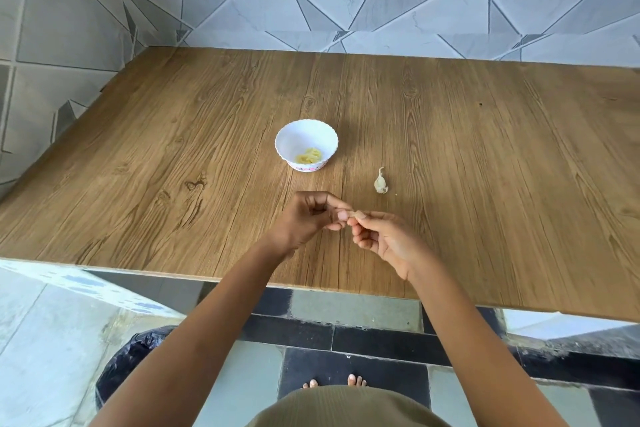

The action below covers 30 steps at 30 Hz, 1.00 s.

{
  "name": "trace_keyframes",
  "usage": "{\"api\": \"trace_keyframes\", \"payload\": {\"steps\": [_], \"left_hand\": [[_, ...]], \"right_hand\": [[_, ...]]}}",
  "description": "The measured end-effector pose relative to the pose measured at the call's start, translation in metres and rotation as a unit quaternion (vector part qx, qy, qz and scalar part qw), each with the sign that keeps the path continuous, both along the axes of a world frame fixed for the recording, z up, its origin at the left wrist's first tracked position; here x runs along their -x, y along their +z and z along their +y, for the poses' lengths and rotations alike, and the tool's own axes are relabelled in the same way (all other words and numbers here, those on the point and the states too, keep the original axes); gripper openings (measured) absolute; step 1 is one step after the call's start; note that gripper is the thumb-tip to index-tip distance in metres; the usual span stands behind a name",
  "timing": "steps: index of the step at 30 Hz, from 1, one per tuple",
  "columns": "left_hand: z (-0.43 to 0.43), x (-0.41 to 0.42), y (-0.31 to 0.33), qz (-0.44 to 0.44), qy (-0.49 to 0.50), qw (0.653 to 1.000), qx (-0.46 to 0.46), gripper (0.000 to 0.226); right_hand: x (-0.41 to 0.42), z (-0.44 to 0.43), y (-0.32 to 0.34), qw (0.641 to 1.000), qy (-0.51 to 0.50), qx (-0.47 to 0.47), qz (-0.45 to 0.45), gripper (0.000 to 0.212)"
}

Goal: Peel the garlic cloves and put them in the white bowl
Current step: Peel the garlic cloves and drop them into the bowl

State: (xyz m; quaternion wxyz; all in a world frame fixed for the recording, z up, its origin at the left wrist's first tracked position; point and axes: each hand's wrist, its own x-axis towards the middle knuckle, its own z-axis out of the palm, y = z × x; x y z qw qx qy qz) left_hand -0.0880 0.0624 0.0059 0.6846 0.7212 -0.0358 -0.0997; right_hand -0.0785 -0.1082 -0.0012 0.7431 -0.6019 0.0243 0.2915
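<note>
The left hand (308,218) and right hand (384,239) meet over the wooden table (173,135), each pinching one end of a small garlic clove (354,214) that the fingertips mostly hide. The white bowl (306,135), holding peeled cloves (309,156), stands just beyond. A garlic piece (381,182) lies near the right hand; whether it is clove or skin is unclear.

White bowl (306,135); brown woodgrain table (173,149).

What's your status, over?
Left hand and right hand pinch one garlic clove. White bowl holds peeled cloves. Garlic piece lies right of it. Nothing blocks bowl.
</note>
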Motion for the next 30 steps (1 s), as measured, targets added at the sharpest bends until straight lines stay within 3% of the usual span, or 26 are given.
{"api": "trace_keyframes", "payload": {"steps": [3, 9, 14, 18, 21, 24, 27, 30], "left_hand": [[0.004, -0.002, 0.003, 0.007, -0.007, 1.000, -0.029, 0.015], [0.005, -0.003, 0.014, -0.005, -0.014, 0.998, -0.060, 0.017], [0.002, 0.001, 0.015, 0.098, 0.052, 0.992, 0.065, 0.011], [-0.002, 0.002, 0.014, 0.068, 0.106, 0.991, 0.039, 0.011], [-0.003, 0.003, 0.013, 0.092, 0.121, 0.987, 0.058, 0.011], [-0.004, 0.002, 0.012, 0.170, 0.139, 0.964, 0.147, 0.012], [-0.004, 0.001, 0.011, 0.262, 0.155, 0.920, 0.248, 0.016], [-0.005, 0.001, 0.010, 0.266, 0.162, 0.912, 0.267, 0.015]], "right_hand": [[0.004, 0.000, 0.001, 0.994, -0.025, 0.082, -0.074, 0.010], [0.010, 0.007, 0.002, 0.991, -0.109, 0.048, -0.060, 0.006], [0.014, 0.014, 0.002, 0.982, -0.144, 0.035, -0.116, 0.006], [0.018, 0.019, 0.001, 0.979, -0.161, 0.023, -0.120, 0.006], [0.020, 0.022, -0.001, 0.975, -0.168, 0.031, -0.145, 0.007], [0.019, 0.022, -0.004, 0.977, -0.162, 0.034, -0.135, 0.008], [0.017, 0.020, -0.005, 0.984, -0.146, 0.023, -0.094, 0.012], [0.018, 0.020, -0.004, 0.985, -0.148, 0.015, -0.082, 0.011]]}}
